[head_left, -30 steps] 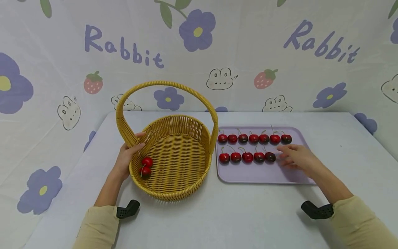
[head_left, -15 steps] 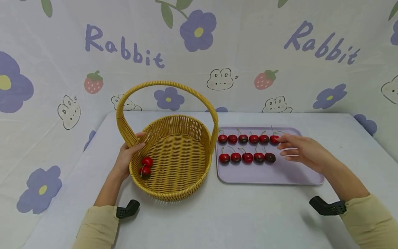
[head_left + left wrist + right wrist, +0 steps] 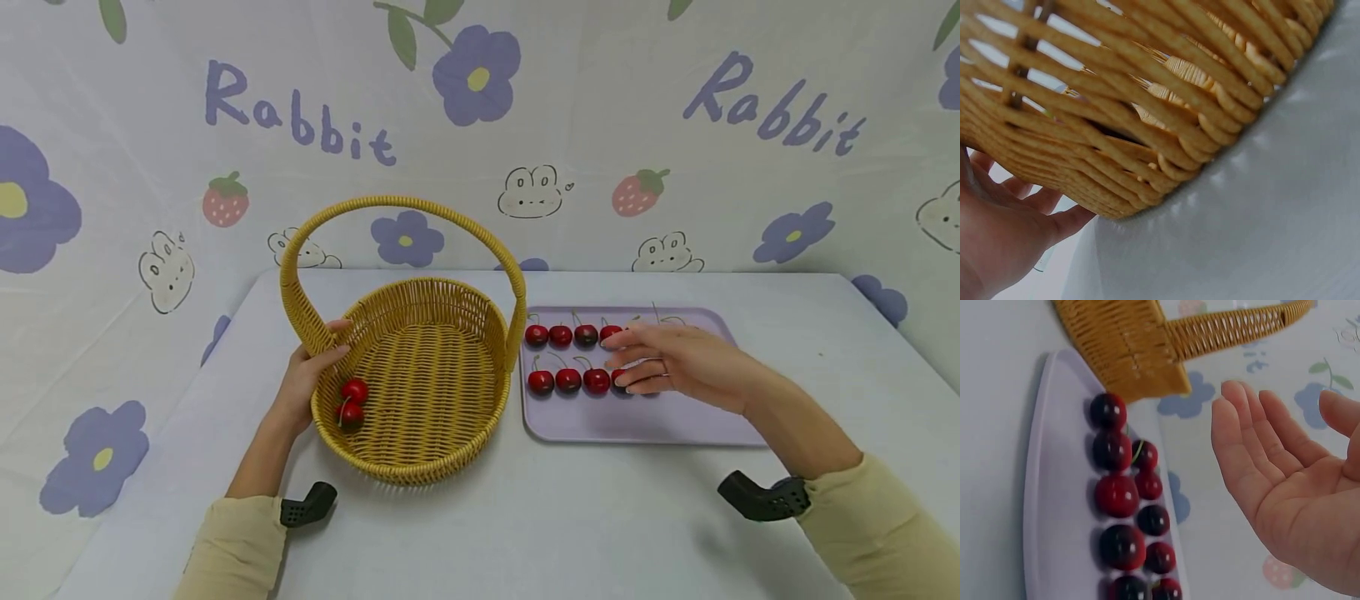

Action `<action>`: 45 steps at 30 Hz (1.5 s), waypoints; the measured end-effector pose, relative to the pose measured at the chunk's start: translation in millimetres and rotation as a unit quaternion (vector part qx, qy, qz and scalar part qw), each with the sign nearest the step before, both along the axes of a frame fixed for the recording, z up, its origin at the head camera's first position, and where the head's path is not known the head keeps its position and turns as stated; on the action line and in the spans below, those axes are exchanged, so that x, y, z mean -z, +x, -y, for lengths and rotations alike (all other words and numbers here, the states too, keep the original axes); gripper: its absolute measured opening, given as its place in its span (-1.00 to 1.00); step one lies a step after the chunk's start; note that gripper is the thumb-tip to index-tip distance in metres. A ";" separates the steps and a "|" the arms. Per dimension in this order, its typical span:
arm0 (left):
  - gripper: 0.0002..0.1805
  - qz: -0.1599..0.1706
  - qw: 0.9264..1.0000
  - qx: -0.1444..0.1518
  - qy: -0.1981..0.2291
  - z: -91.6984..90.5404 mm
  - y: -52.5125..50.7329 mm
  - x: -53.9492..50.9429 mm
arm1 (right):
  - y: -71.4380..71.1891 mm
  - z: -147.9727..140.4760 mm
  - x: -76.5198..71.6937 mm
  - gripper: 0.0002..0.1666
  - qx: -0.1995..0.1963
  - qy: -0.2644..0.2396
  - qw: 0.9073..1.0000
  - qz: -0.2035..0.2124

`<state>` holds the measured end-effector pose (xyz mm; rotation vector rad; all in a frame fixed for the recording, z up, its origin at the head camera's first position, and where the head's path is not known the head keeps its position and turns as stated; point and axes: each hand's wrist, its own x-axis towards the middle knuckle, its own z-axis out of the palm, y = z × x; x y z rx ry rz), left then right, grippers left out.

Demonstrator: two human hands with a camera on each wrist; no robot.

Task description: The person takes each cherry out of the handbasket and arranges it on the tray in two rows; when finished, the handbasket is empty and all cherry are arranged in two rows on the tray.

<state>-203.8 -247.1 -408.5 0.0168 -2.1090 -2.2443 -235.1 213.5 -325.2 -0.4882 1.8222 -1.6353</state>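
Note:
My left hand (image 3: 303, 379) grips the side of a yellow wicker basket (image 3: 408, 477) near the foot of its tall handle. In the left wrist view its fingers (image 3: 1072, 223) lie against the woven outside. Two red cherries (image 3: 355, 390) sit together at the left inside the basket. Over a lilac tray (image 3: 592, 423) hovers my right hand (image 3: 686, 367), fingers loosely bent and palm bare in the right wrist view. Two rows of dark red cherries with stems, such as a near-row cherry (image 3: 568, 382), lie on that tray; the hand hides those at the right.
The basket's handle (image 3: 405, 201) arches high above the white table (image 3: 525, 517). The tray lies right beside the basket. Behind stands a cloth backdrop (image 3: 585, 100) printed with rabbits, flowers and strawberries. Each wrist carries a black camera mount (image 3: 763, 497).
My right hand first drew slightly right and upward, then swung left over the cherries, covering the right part of both rows. The left hand and the basket have not moved.

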 end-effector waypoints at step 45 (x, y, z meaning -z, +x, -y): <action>-0.52 -0.004 1.000 -0.002 0.008 2.8 -3.0 3.2 | 8.5 211.9 28.2 -0.43 -0.113 0.022 0.992 0.054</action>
